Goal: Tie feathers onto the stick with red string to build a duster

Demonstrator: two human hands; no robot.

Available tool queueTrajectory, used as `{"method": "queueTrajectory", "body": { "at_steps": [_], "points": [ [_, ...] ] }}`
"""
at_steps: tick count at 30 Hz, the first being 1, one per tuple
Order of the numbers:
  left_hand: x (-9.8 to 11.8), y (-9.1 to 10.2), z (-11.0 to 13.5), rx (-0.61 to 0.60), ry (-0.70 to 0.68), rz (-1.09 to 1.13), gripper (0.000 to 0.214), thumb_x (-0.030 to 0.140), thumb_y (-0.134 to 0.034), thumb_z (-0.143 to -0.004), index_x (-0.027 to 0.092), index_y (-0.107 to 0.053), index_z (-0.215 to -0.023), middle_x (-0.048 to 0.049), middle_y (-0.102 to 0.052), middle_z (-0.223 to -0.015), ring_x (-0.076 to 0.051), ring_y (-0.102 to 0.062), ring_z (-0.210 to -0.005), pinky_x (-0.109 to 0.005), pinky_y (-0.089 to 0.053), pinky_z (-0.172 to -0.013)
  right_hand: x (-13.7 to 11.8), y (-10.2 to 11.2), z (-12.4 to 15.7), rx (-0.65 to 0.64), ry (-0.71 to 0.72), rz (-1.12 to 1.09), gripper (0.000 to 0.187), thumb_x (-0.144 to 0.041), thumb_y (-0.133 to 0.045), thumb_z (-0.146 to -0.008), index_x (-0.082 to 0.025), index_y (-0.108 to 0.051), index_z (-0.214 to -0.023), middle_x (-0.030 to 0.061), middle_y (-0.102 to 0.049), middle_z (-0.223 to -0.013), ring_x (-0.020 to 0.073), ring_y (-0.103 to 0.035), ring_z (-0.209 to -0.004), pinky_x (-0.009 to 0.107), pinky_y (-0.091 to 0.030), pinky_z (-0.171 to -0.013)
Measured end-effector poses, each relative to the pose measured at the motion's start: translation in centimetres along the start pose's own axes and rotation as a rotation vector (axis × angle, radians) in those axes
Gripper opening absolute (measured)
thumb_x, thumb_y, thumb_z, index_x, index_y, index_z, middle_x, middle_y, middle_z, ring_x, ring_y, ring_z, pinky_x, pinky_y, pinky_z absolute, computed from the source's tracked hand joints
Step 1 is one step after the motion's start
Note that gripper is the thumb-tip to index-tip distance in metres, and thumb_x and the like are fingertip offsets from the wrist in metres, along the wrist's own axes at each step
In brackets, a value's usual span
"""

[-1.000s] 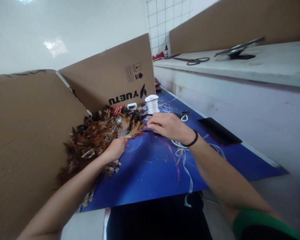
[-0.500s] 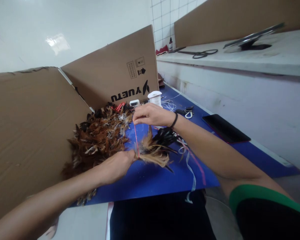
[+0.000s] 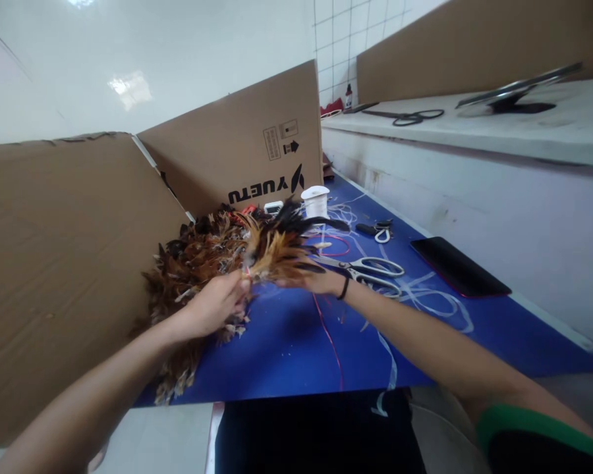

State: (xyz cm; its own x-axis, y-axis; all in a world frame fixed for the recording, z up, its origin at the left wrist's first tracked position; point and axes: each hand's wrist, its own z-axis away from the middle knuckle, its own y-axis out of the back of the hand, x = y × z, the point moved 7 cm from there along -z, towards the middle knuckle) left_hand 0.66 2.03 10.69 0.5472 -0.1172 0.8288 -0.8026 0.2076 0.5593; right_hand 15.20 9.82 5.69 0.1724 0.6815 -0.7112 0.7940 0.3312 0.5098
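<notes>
My left hand (image 3: 216,304) pinches the quill end of a bundle of brown and black feathers (image 3: 277,247), raised above the blue mat (image 3: 286,342). My right hand (image 3: 319,281) is under the bundle's fanned tips and mostly hidden by them; a black band sits on its wrist. A thin red thread (image 3: 326,329) hangs from the bundle down onto the mat. A large heap of loose brown feathers (image 3: 197,263) lies behind my left hand, against the cardboard.
Cardboard panels (image 3: 69,263) wall in the left and back. White-handled scissors (image 3: 370,268), a white thread spool (image 3: 315,201), white string scraps (image 3: 425,296) and a dark phone (image 3: 458,266) lie on the mat. A raised white ledge (image 3: 474,131) on the right carries black scissors (image 3: 408,118).
The feather bundle has swung from pointing right and low over the mat to raised and fanned upward. My right hand dropped from holding the red thread high to under the bundle.
</notes>
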Motion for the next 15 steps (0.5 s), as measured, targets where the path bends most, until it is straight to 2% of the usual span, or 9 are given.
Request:
{"method": "queueTrajectory", "body": {
  "at_steps": [2, 4, 10, 15],
  "points": [
    [-1.5, 0.5, -0.7, 0.015, 0.048, 0.088, 0.034, 0.047, -0.052, -0.08, 0.019, -0.042, -0.065, 0.0034, -0.038, -0.057, -0.007, -0.031, -0.046, -0.019, -0.027, -0.041, 0.0, -2.1, 1.0, -0.115, -0.04, -0.079, 0.017, -0.027, -0.058, -0.082, -0.013, -0.067, -0.081, 0.0014, -0.067, -0.072, 0.0099, -0.056, -0.064, 0.021, -0.044, -0.061],
    [-2.6, 0.9, -1.2, 0.042, 0.055, 0.072, 0.034, 0.048, -0.051, -0.081, 0.018, -0.042, -0.066, 0.0037, -0.038, -0.058, -0.007, -0.032, -0.046, -0.019, -0.027, -0.042, -0.7, -3.1, 2.0, -0.158, -0.05, -0.091, 0.02, -0.028, -0.054, -0.085, -0.013, -0.068, -0.081, 0.001, -0.066, -0.071, 0.0102, -0.056, -0.064, 0.022, -0.043, -0.062],
    [-3.3, 1.2, -1.7, 0.137, -0.015, -0.286, 0.025, 0.034, -0.045, -0.085, 0.019, -0.045, -0.065, 0.0013, -0.045, -0.056, -0.01, -0.037, -0.047, -0.022, -0.028, -0.048, -6.4, -2.4, 3.5, -0.166, 0.153, 0.126, 0.024, -0.023, -0.046, -0.09, -0.017, -0.068, -0.085, 0.0006, -0.067, -0.073, 0.01, -0.058, -0.065, 0.022, -0.039, -0.065],
    [-3.7, 0.0, -1.6, 0.114, -0.064, -0.51, 0.016, 0.024, -0.049, -0.083, 0.02, -0.046, -0.068, 0.0001, -0.047, -0.055, -0.012, -0.038, -0.046, -0.024, -0.025, -0.051, -9.6, -1.9, 3.1, -0.243, 0.279, 0.382, 0.023, -0.02, -0.045, -0.089, -0.018, -0.067, -0.081, 0.0024, -0.069, -0.078, 0.012, -0.059, -0.07, 0.023, -0.037, -0.063]
  ]
}}
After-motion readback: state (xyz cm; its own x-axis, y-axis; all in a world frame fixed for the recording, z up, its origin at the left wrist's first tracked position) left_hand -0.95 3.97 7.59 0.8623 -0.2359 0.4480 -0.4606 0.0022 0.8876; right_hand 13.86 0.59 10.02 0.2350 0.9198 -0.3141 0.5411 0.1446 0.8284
